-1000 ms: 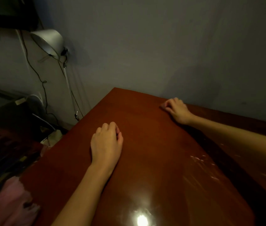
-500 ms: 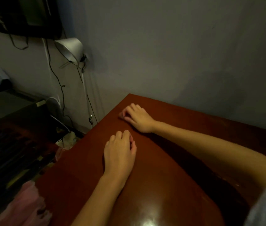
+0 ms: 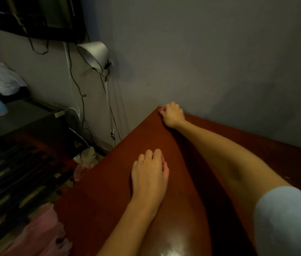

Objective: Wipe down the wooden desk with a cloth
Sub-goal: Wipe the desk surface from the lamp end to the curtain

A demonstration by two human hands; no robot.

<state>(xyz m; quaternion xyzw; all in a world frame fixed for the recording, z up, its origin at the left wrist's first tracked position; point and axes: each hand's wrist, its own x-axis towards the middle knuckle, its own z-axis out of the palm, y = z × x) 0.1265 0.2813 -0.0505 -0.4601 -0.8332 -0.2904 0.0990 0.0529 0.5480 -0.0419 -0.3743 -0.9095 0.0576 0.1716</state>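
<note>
Hands on worktop (image 3: 109, 182).
Left hand (image 3: 149, 174) rests loosely curled, empty; right hand (image 3: 172, 115) curls at far corner, its hold impossible to tell.

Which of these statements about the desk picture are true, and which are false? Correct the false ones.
1. The right hand is at the far corner of the desk, by the wall. True.
2. The left hand is raised high above the desk. False: it rests on the desktop.
3. The lamp stands on the desk. False: it is up by the wall, left of the desk.
4. Pink fabric shows beside the desk's left edge. True.
</note>
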